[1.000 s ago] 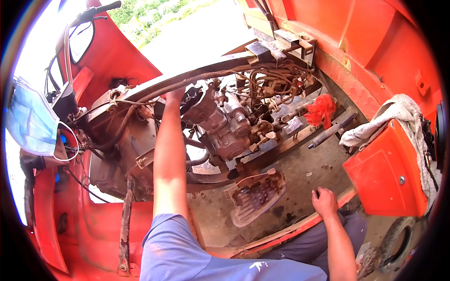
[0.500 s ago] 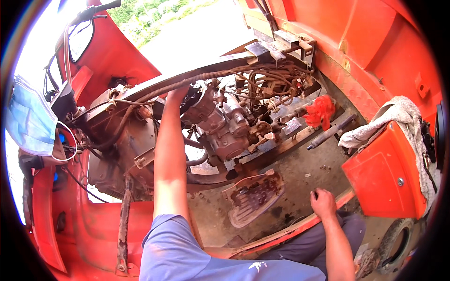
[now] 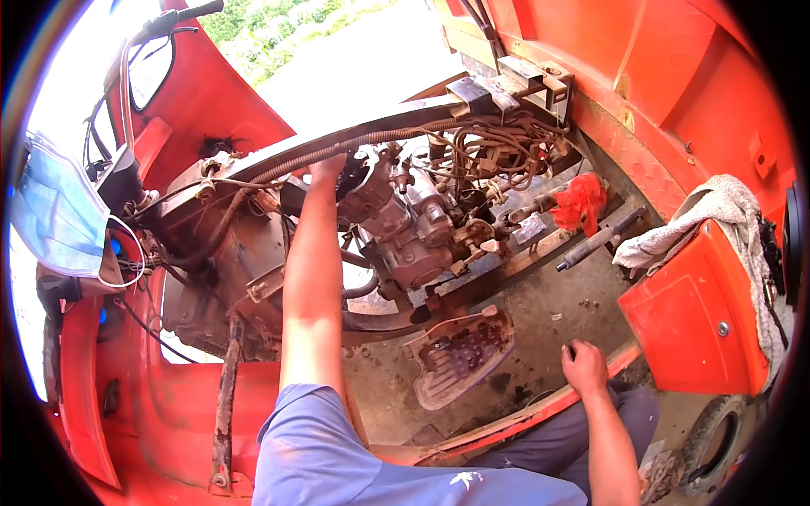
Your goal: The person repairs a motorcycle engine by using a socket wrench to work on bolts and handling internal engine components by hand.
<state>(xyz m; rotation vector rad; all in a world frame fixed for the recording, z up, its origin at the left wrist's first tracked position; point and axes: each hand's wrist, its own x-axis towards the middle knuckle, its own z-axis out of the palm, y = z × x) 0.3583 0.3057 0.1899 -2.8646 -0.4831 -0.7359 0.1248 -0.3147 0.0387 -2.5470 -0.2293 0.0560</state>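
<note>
My left hand (image 3: 328,167) reaches up into the engine (image 3: 405,228), by the cylinder head under the long frame rail (image 3: 380,114). Its fingers are hidden behind the dark parts there, so their grip does not show. A ribbed hose (image 3: 337,150) runs along the rail just above this wrist. Low on the right, my right hand (image 3: 585,368) rests by my bent knee, near the red sill (image 3: 515,419). Its fingers are curled in, and whatever they may hold is hidden. The metal footplate (image 3: 464,358), stained dark with oil, lies between my arms.
A tangle of wires (image 3: 498,148) and a red rag (image 3: 579,202) lie beyond the engine. A metal shaft (image 3: 601,239) sticks out beside a red box (image 3: 704,312) draped with a grey towel (image 3: 717,202). A blue face mask (image 3: 59,211) hangs at left; a tyre (image 3: 713,438) lies lower right.
The whole view has shifted slightly, so things sit a little farther right. Both hands keep nearly the same places, the left still at the engine and the right by my knee.
</note>
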